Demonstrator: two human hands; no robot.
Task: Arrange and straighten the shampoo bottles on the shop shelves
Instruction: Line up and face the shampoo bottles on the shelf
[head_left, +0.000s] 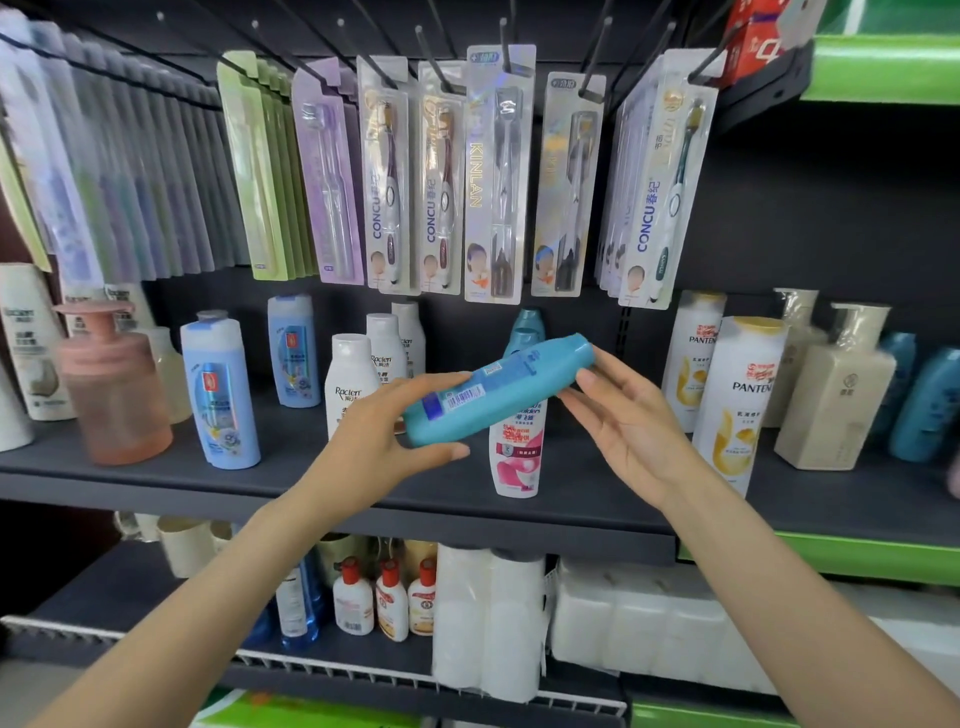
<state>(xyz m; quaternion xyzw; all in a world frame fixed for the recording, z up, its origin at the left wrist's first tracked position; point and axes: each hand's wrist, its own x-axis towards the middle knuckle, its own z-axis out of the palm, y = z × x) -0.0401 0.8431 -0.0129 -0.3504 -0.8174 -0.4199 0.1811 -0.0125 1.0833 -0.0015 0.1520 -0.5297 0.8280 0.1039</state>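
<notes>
Left hand (382, 441) grip curls round the sideways teal bottle (496, 389), right hand (626, 415) open-fingered at its cap; best tipped upright, label outward, before touching the shelf (156, 475).

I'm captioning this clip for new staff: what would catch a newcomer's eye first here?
The teal shampoo bottle held tilted in mid-air, barcode up, in front of the middle shelf: the left hand grips its base, the right hand touches its cap end. Above hang packaged toothbrushes.
</notes>
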